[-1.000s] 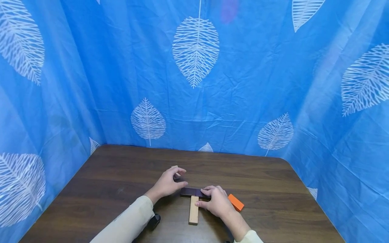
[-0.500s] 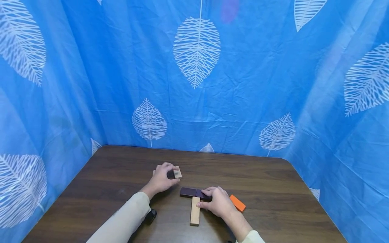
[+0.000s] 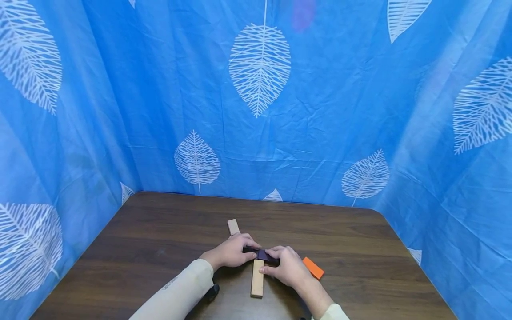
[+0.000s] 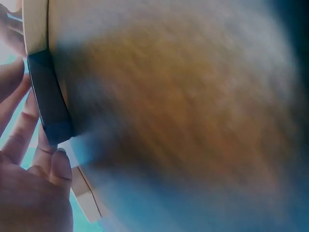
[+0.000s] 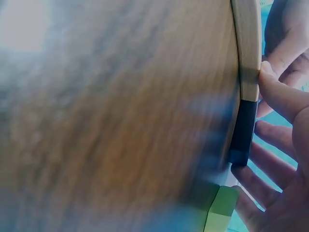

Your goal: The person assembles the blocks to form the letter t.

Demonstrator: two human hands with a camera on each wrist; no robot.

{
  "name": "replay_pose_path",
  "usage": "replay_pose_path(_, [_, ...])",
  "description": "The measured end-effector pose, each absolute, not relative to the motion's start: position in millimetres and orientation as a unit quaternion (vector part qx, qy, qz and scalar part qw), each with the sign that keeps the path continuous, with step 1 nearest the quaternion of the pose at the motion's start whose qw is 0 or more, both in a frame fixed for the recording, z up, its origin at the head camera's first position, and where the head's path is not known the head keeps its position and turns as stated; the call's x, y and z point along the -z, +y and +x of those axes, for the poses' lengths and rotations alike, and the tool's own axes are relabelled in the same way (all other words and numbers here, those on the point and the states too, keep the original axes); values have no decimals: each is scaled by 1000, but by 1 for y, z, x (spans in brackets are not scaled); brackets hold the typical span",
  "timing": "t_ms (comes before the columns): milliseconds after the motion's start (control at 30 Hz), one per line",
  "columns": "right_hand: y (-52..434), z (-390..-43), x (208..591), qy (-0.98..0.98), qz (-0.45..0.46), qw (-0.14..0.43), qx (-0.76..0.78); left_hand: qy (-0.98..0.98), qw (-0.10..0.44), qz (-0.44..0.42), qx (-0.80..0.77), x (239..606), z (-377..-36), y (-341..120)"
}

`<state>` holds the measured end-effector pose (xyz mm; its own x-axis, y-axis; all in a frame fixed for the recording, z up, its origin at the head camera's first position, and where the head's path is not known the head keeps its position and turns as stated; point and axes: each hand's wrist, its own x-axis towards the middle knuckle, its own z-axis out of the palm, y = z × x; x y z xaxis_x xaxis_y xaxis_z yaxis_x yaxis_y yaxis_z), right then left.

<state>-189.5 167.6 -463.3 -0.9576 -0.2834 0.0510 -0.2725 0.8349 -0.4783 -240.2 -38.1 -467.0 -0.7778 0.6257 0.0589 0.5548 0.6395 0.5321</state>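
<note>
The dark purple block (image 3: 262,254) is a short, flat bar with squared ends, lying crosswise on the brown wooden table (image 3: 352,249) near its front edge. Both hands close on it — the left hand (image 3: 234,251) curls its fingers over the left end, the right hand (image 3: 286,266) pinches the right end between thumb and fingers, so only a small patch shows between them. In the wrist views it reads as a dark slab (image 4: 48,96) held edge-on against pale wood. A light wooden block (image 3: 257,278) runs from beneath it toward the person. Another light wooden block (image 3: 233,226) lies just beyond the left hand, angled away. An orange block (image 3: 313,268) rests just right of the right hand — touching it or not, I cannot tell.
</note>
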Motion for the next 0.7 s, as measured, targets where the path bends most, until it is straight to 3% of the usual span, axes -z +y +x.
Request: replay_pose_path(700, [166,-186,467,961,-136,-35,240,902,62,321,-281,467,-236,-35])
